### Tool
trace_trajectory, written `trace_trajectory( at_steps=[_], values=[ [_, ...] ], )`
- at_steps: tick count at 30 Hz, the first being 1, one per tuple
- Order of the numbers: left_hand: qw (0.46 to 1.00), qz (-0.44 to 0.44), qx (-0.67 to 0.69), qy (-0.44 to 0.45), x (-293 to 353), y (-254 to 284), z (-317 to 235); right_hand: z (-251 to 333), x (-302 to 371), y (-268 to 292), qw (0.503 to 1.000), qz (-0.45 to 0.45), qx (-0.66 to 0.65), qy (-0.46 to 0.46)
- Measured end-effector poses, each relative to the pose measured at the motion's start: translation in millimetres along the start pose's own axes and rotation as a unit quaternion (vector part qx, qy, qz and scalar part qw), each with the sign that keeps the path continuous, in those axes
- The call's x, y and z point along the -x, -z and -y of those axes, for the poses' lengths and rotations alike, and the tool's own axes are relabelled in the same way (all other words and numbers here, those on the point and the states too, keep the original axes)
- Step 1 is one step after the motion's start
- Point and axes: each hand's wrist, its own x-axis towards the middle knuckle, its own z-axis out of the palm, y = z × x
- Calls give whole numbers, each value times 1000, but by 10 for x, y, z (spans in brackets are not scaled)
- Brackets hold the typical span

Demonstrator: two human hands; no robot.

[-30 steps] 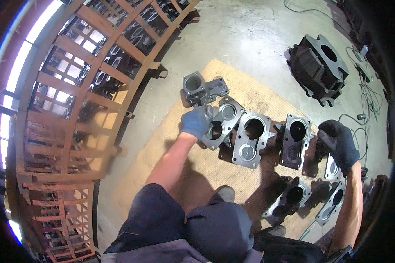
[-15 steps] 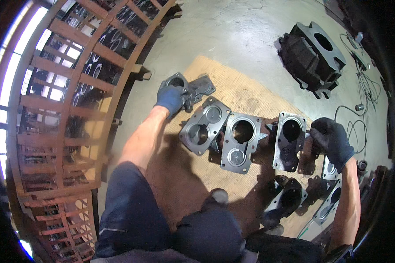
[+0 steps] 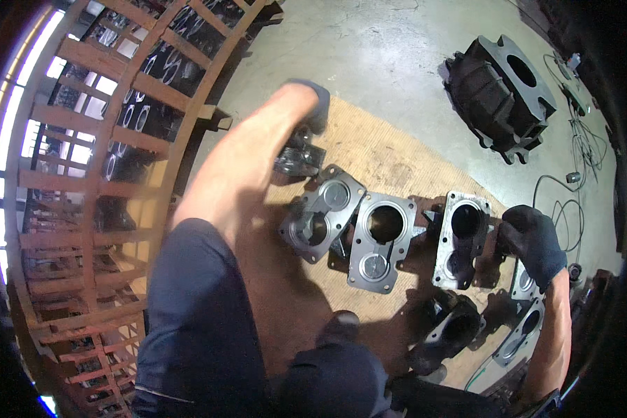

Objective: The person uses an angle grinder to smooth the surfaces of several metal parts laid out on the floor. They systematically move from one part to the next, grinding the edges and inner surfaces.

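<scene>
Dark metal is showing on the part, sitting upper left of the middle, near the left hand. I can't tell this grip, or the right hand's, far right. The arm could be bumping the part over.

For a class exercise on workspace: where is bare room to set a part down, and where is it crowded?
Free: tan mat beyond the flanged castings; concrete floor between the slatted crate and black housing. Crowded: around the right hand, where castings lie close together.
</scene>
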Motion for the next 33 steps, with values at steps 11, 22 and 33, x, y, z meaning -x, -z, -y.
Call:
trace_trajectory(
  at_steps=[11, 22, 33],
  values=[
    [950, -169, 237, -115, -654, -326, -7, 8, -309, -47, 998, -40, 33, 38],
    [689, -371, 622, 25, -511, -2269, 342, -135, -229, -48, 999, -42, 25, 23],
    [945, -186, 247, 110, -455, -820, 188, -264, 397, 205, 988, -77, 129, 39]
  ],
)
